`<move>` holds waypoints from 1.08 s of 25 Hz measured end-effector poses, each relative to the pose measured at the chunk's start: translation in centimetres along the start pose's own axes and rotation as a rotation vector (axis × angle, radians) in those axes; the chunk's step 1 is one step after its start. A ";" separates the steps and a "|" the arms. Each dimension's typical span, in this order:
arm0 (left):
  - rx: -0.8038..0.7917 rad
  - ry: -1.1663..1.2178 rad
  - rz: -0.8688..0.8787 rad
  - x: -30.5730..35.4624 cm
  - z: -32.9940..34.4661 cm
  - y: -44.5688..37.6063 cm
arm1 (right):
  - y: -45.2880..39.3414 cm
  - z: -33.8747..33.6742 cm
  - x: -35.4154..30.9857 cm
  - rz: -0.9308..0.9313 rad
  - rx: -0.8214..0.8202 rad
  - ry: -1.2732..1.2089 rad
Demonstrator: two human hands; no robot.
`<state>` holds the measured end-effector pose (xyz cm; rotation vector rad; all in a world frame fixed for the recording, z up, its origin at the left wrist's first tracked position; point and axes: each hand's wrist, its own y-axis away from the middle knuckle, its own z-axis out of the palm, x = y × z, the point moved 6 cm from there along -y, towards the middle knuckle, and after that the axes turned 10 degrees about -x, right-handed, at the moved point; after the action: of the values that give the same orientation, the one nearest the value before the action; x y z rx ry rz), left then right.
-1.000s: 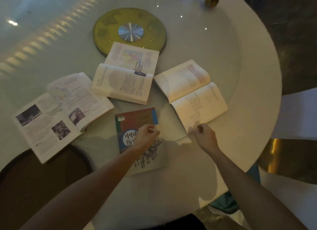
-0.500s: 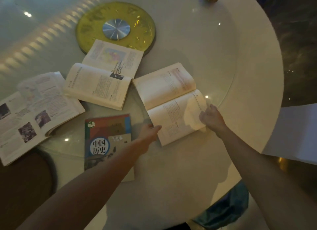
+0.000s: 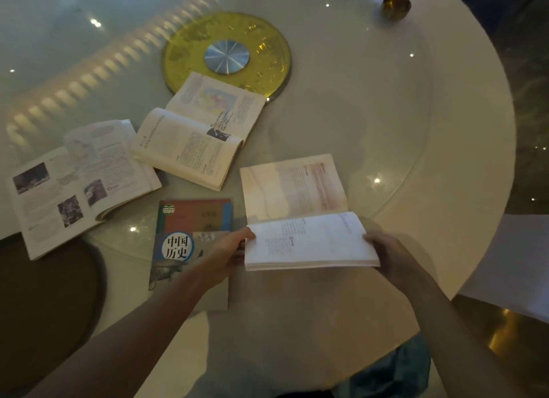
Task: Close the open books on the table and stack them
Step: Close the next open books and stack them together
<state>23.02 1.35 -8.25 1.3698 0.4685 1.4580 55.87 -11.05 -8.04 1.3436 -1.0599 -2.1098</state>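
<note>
An open book [image 3: 300, 213] lies near the table's front. Both hands hold its near half, which is lifted off the table: my left hand [image 3: 228, 252] grips the left edge and my right hand [image 3: 386, 255] the right edge. To its left lies a closed book [image 3: 193, 222] with a blue, red and brown cover and Chinese characters, partly under my left arm. Two more open books lie farther off: one [image 3: 202, 133] in the middle and one [image 3: 80, 183] at the left with photos on its pages.
The round white table [image 3: 445, 159] has a glass turntable with a yellow disc [image 3: 261, 58] and metal hub at its centre. A small brass bowl [image 3: 396, 6] stands at the far right. A dark chair seat [image 3: 44, 308] is at the lower left.
Both hands moved from the closed book and table to the right open book, pulled it nearer and squarer to me, and lifted its near half.
</note>
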 end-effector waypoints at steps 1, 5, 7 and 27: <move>0.001 0.022 0.020 0.3 -0.3 -0.1 | 0.2 0.4 -0.8 -0.025 -0.009 -0.057; 0.035 0.168 0.126 2.9 0.1 -1.2 | -1.5 3.1 -5.4 -0.155 0.018 -0.141; -0.002 0.292 0.134 4.4 1.1 -1.6 | -3.8 3.7 -6.8 -0.153 0.066 -0.179; 0.278 -1.449 0.227 2.0 4.5 -5.0 | -6.0 1.8 -1.4 -0.004 0.298 0.187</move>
<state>29.50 3.43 -10.15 2.3171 -0.4602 0.2523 55.18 -5.64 -11.49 1.6442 -1.3285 -1.8366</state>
